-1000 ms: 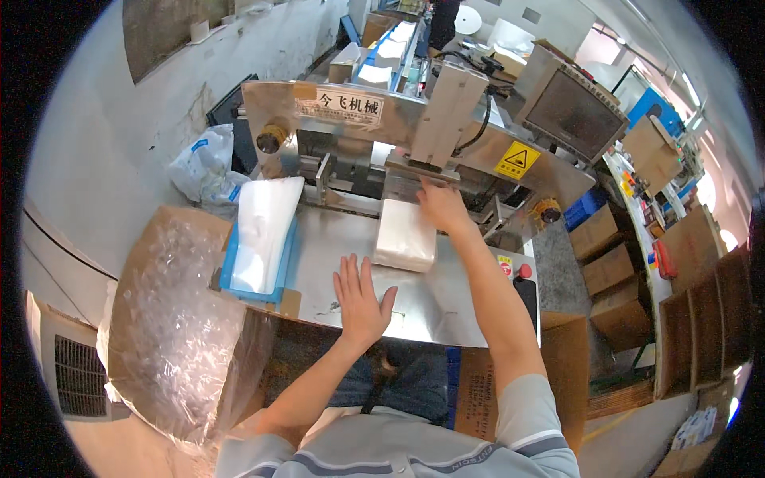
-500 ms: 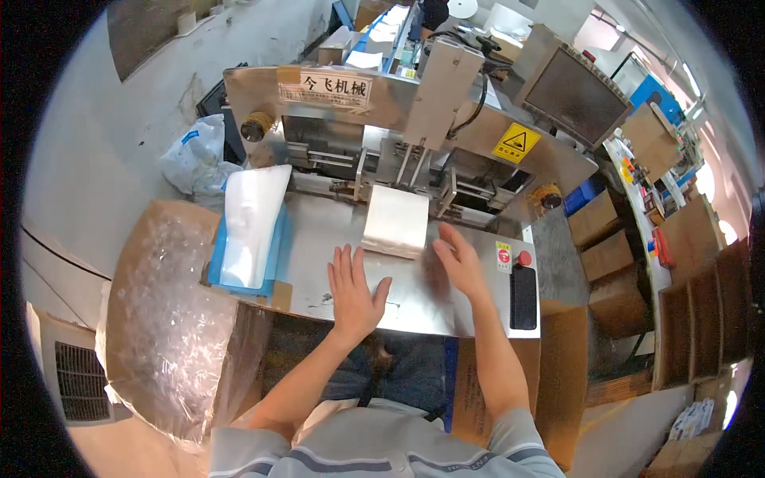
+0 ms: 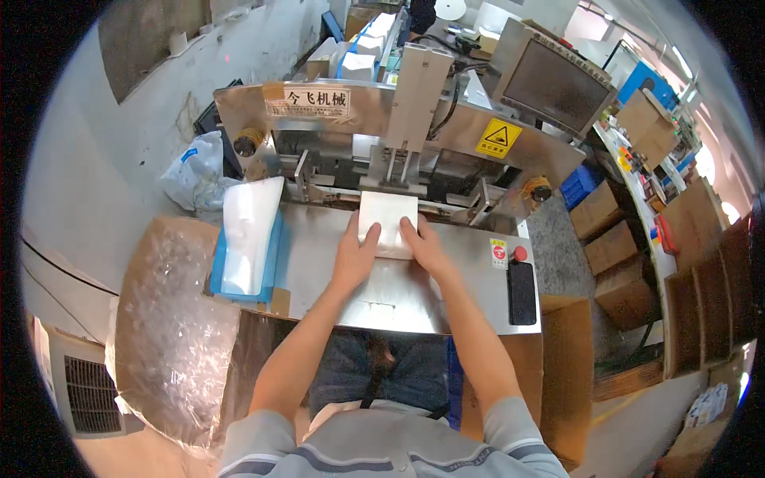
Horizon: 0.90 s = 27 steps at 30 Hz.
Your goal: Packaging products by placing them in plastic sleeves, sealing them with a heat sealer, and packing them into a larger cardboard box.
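Observation:
A white stack of soft paper, like tissues or napkins (image 3: 388, 215), rests on the steel worktop (image 3: 382, 299) in front of a machine (image 3: 446, 119). My left hand (image 3: 355, 253) grips its left side, thumb on top. On the other side, my right hand (image 3: 425, 245) holds it the same way. Both hands' undersides are hidden, along with most of their fingertips. The stack's far edge meets the machine's central metal pusher (image 3: 392, 171). Metal side brackets (image 3: 302, 171) stand apart to either side of it.
At left, a blue holder (image 3: 272, 267) carries clear plastic bags (image 3: 249, 231). A carton lined with plastic film (image 3: 179, 319) stands beside the worktop. On its right end are a red button (image 3: 519, 253) and a black phone (image 3: 522, 293). An open carton (image 3: 564, 374) stands below.
Both hands have come in from beside the stack and closed on its sides. The machine's side brackets have spread outward, and the view has shifted slightly.

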Motion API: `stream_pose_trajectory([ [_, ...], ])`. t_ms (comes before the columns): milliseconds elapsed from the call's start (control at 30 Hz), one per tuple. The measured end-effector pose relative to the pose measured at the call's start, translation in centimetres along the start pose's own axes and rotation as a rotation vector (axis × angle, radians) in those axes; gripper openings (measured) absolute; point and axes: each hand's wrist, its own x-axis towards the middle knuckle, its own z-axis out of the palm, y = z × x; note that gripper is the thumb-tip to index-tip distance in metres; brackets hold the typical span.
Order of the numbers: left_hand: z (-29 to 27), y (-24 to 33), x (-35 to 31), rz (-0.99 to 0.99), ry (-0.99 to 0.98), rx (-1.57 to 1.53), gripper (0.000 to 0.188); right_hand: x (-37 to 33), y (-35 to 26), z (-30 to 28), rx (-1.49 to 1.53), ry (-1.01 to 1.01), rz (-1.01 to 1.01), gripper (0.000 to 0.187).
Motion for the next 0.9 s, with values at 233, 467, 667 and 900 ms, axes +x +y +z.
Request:
stream_pose_trajectory([
  [233, -1.4, -0.4, -3.7, 0.136, -0.107, -0.290, 0.061, -4.0, -0.1, -0.9, 0.372, 0.120, -0.153, 0.053],
  [467, -2.2, 2.7, -7.4, -0.480, -0.185, -0.516, 0.093, -11.7, -2.4, -2.5, 0.217, -0.062, -0.238, 0.042],
  [667, -1.5, 1.4, -7.2, -0.352, -0.112, -0.492, 0.072, -12.6, -2.7, -3.1, 0.207, -0.218, -0.271, 0.042],
  [900, 1.3, 2.2, -8.4, -0.290, -0.301, -0.506, 0.046, -12.5, 0.2, -5.5, 0.478, -0.168, 0.322, 0.065],
])
